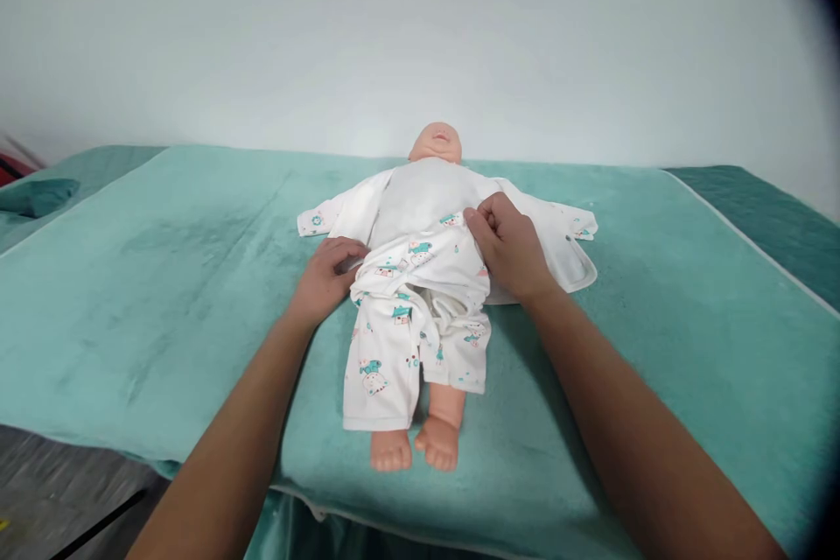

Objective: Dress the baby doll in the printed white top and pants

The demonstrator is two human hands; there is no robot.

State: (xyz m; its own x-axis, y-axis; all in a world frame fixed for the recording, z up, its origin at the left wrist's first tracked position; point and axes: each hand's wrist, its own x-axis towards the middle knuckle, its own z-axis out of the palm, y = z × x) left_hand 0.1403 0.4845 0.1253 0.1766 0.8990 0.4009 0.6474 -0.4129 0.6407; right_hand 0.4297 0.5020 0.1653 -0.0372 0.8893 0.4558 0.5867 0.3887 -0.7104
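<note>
A baby doll [438, 143] lies on its back, head away from me, bare feet towards me. Printed white baby pants [420, 267] cover its legs and reach up over its belly, the waist bunched and slanting. At the waistband's right side, my right hand [508, 245] is closed in a pinch on the cloth. On the other side, my left hand [328, 280] has its fingers and thumb closed at the pants' edge, the fingertips partly hidden by cloth. The doll's white baby shirt [426, 201] spreads out at both sides, its right front flap lying open on the bed.
A green sheet [197, 280] with faint creases covers the bed, and its front edge hangs down near me. Behind the doll's head rises a white wall [420, 35]. Grey floor [52, 481] shows at the lower left, with a thin black rod [98, 525].
</note>
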